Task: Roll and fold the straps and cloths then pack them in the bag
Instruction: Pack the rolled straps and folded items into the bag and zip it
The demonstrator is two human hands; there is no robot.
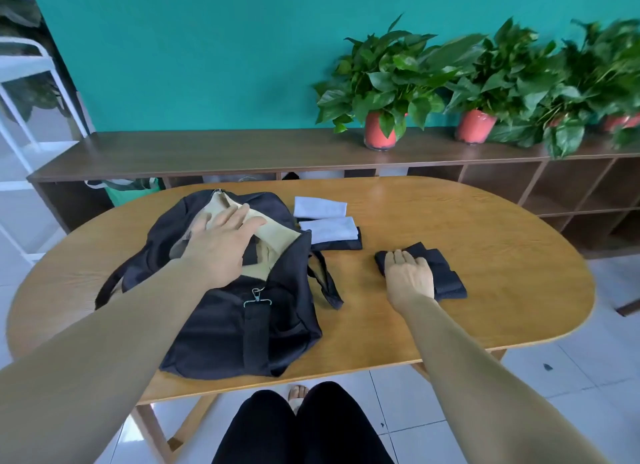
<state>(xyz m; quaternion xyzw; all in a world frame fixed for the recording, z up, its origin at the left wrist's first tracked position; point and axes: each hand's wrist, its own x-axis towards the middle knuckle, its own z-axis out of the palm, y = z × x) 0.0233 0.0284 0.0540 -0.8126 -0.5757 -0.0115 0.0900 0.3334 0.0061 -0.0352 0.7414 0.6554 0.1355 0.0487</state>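
Observation:
A black duffel bag point(221, 332) lies open on the left of the wooden table point(485, 255), showing its beige lining point(280, 233). My left hand point(221, 245) hovers flat over the bag's opening, fingers straight. To the right, my right hand point(408, 278) rests on a pile of folded black straps point(446, 276), fingers curled over its near-left edge. Behind the bag's right end lie two folded light-grey cloths point(320, 207) point(329, 228), the nearer one on top of a folded black cloth point(341, 244). A loose bag strap point(325, 283) trails onto the table.
A long dark wooden shelf unit point(207, 152) runs behind the table against a teal wall, with several potted plants point(381, 82) on its right half. A white rack point(20, 100) stands at the far left. My knees point(301, 429) are below the table's front edge.

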